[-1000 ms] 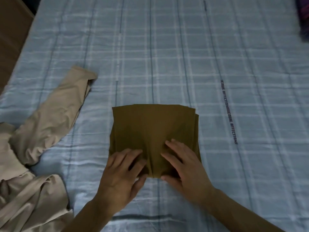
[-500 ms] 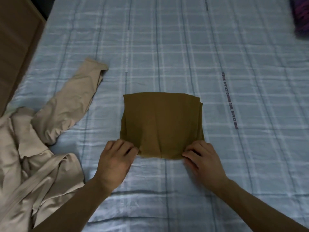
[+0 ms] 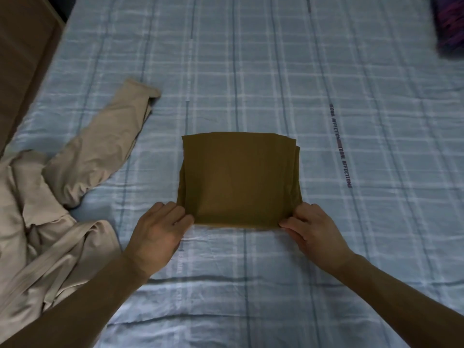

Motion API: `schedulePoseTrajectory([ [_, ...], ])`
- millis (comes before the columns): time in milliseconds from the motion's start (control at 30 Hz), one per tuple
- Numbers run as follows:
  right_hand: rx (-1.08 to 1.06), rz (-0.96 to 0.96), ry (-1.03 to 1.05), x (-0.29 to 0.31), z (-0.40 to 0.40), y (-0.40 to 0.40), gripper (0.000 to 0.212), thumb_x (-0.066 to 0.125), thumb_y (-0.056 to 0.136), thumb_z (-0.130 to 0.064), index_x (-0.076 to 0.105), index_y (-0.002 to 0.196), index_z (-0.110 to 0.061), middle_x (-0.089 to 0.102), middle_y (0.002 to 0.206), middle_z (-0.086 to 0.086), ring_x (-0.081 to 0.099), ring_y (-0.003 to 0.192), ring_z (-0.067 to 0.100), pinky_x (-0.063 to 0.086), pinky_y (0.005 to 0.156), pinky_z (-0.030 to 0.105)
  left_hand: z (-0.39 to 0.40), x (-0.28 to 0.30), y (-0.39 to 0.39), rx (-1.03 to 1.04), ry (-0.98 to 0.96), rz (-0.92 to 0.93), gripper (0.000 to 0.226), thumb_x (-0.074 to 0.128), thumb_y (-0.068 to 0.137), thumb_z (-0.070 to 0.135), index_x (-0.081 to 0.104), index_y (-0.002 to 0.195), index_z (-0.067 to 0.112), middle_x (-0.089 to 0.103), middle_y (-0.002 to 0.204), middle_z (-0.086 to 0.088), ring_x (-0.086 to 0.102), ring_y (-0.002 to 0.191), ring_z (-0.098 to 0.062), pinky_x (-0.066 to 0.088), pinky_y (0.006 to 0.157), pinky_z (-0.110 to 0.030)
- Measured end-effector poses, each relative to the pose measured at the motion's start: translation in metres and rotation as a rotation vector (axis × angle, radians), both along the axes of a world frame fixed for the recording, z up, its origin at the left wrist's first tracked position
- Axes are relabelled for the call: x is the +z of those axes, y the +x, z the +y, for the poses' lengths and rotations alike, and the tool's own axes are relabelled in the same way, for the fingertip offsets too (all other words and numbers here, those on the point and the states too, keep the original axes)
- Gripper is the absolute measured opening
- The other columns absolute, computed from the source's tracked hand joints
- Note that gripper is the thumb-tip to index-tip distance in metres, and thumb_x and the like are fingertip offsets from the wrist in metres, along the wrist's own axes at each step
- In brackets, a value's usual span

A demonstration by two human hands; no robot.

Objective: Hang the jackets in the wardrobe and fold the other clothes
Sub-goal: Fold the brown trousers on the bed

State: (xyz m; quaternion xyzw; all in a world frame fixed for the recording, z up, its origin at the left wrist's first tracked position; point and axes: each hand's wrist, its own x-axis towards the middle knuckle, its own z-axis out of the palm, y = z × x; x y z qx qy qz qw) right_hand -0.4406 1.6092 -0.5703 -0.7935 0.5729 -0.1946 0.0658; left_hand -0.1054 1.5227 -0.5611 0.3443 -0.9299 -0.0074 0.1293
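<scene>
Head view: blue plaid bedsheet (image 3: 276,71).

beige garment (image 3: 50,197) cut off at left edge, purple cloth (image 3: 449,23) blurred, cropped at top-right corner

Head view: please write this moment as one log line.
phase: folding | olive folded garment on bed sheet | left hand, right hand pinch near corners | beige jacket unfolded, left
</scene>
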Motion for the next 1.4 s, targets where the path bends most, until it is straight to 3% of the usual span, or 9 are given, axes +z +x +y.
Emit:
schedulePoseTrajectory([
  [167, 0.029, 0.047, 0.019, 0.001, -0.004, 0.002, 0.016, 0.086, 0.072, -0.004, 0.075, 0.081, -0.011, 0.06, 0.072, 0.006, 0.055, 0.06, 0.024, 0.045, 0.055, 0.031, 0.002, 0.001, -0.004, 0.005, 0.029, -0.065, 0.028, 0.083, 0.059, -0.007, 0.068, 0.074, 0.011, 0.057, 0.069, -0.006, 0.052, 0.063, -0.024, 0.042, 0.057, -0.036],
  [233, 0.012, 0.061, 0.07, 0.001, -0.002, 0.005, 0.022, 0.088, 0.072, -0.018, 0.075, 0.089, -0.013, 0.062, 0.082, 0.005, 0.059, 0.071, 0.023, 0.049, 0.06, 0.034, 0.006, 0.0, -0.007, 0.016, 0.095, -0.102, 0.026, 0.086, 0.07, 0.017, 0.069, 0.089, 0.013, 0.062, 0.084, -0.005, 0.056, 0.076, -0.024, 0.045, 0.065, -0.037],
  [333, -0.051, 0.045, 0.126, 0.003, -0.001, 0.012, 0.04, 0.074, 0.083, -0.045, 0.069, 0.109, -0.015, 0.06, 0.106, 0.005, 0.057, 0.094, 0.02, 0.05, 0.078, 0.034, 0.013, 0.0, -0.018, 0.068, 0.2, -0.132, 0.058, 0.065, 0.085, 0.057, 0.064, 0.123, 0.012, 0.061, 0.123, -0.007, 0.056, 0.113, -0.027, 0.045, 0.091, -0.039],
  [433, -0.105, 0.047, 0.126, 0.006, -0.014, 0.027, 0.049, 0.053, 0.096, -0.047, 0.061, 0.128, -0.011, 0.056, 0.13, 0.009, 0.053, 0.12, 0.025, 0.047, 0.099, 0.04, 0.012, 0.003, -0.044, 0.121, 0.224, -0.133, 0.063, 0.041, 0.099, 0.054, 0.048, 0.146, 0.012, 0.042, 0.154, -0.008, 0.037, 0.143, -0.027, 0.033, 0.115, -0.044],
  [500, -0.134, 0.057, 0.147, 0.006, -0.028, 0.038, 0.056, 0.046, 0.098, -0.046, 0.054, 0.139, -0.009, 0.048, 0.146, 0.014, 0.044, 0.137, 0.03, 0.039, 0.112, 0.045, 0.003, 0.004, -0.064, 0.167, 0.229, -0.151, 0.062, 0.032, 0.102, 0.049, 0.038, 0.152, 0.013, 0.029, 0.162, -0.007, 0.023, 0.151, -0.025, 0.026, 0.12, -0.048],
  [667, -0.151, 0.12, 0.264, -0.007, -0.066, 0.049, 0.068, 0.027, 0.101, -0.054, 0.025, 0.156, -0.014, 0.019, 0.164, 0.011, 0.011, 0.153, 0.027, 0.014, 0.124, 0.047, -0.027, -0.008, -0.1, 0.207, 0.258, -0.225, 0.064, 0.016, 0.102, 0.049, 0.017, 0.158, 0.018, 0.007, 0.167, -0.004, 0.002, 0.154, -0.022, 0.015, 0.123, -0.05],
  [867, -0.184, 0.14, 0.33, -0.038, -0.087, 0.019, 0.069, 0.02, 0.1, -0.06, 0.005, 0.159, -0.026, -0.004, 0.167, 0.001, -0.011, 0.153, 0.021, 0.005, 0.124, 0.048, -0.064, -0.034, -0.106, 0.214, 0.307, -0.268, 0.07, 0.019, 0.099, 0.057, 0.005, 0.16, 0.024, -0.004, 0.167, 0.001, -0.007, 0.154, -0.019, 0.01, 0.124, -0.05],
  [1300, -0.163, 0.157, 0.314, -0.048, -0.092, 0.009, 0.07, 0.024, 0.1, -0.059, 0.007, 0.159, -0.026, -0.003, 0.167, 0.001, -0.007, 0.153, 0.025, 0.008, 0.124, 0.05, -0.073, -0.05, -0.101, 0.204, 0.302, -0.279, 0.073, 0.02, 0.098, 0.064, 0.0, 0.159, 0.029, -0.007, 0.167, 0.006, -0.006, 0.154, -0.018, 0.004, 0.122, -0.057],
  [1400, -0.175, 0.149, 0.275, -0.032, -0.083, 0.014, 0.066, 0.035, 0.101, -0.046, 0.02, 0.158, -0.016, 0.006, 0.167, 0.008, 0.0, 0.154, 0.027, 0.01, 0.123, 0.051, -0.061, -0.039, -0.099, 0.251, 0.268, -0.231, 0.067, 0.02, 0.101, 0.058, 0.008, 0.159, 0.027, 0.0, 0.168, 0.001, -0.004, 0.154, -0.023, 0.001, 0.122, -0.057],
])
